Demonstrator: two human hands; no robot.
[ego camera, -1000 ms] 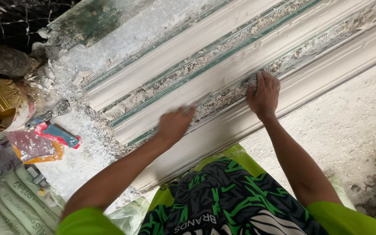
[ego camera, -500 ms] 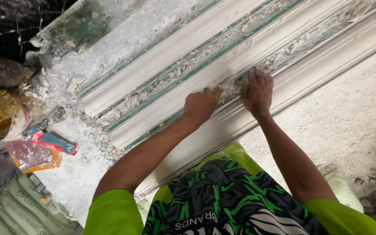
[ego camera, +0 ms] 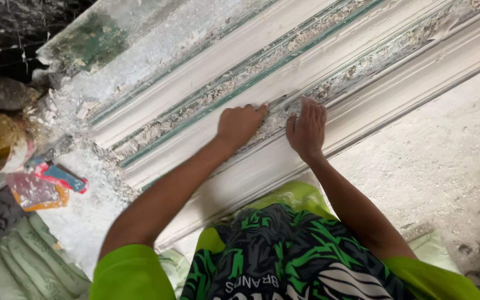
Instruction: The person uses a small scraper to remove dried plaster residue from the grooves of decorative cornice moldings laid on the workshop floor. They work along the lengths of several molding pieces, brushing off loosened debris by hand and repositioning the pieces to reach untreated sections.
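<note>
Now both hands press on the long white moulding, which runs from seven o'clock up to two o'clock across the view. The left hand is curled, knuckles up with fingertips down in the crumbly groove — whether it grips anything I cannot tell — while the right hand lies flat and empty just beside it at three o'clock, apparently steadying. A red-and-blue tool lies well apart at nine o'clock, likely set aside within reach.

White moulding with green-edged grooves; green-black patterned shirt.
</note>
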